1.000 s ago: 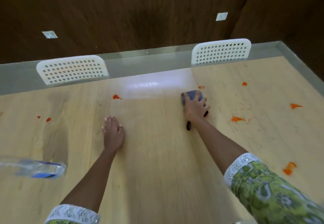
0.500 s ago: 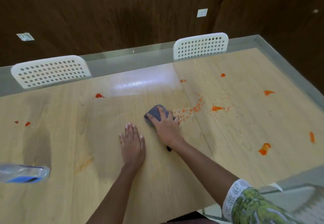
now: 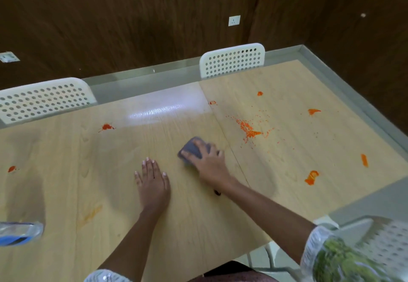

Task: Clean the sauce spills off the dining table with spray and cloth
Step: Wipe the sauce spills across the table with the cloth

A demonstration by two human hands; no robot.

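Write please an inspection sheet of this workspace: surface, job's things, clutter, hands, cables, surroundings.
Surface: wooden dining table; orange sauce spills remain, a crumbly scatter right of centre, blobs at the right edge and far left, and a faint smear near left.
Job's things: grey cloth on the table; spray bottle lying at the left edge.
Clutter: nothing seen.
Hands: right hand presses the cloth, fingers spread over it; left hand rests flat on the table.
Cables: nothing seen.
Surroundings: white perforated chairs behind the table, another at near right; dark wood wall with sockets.
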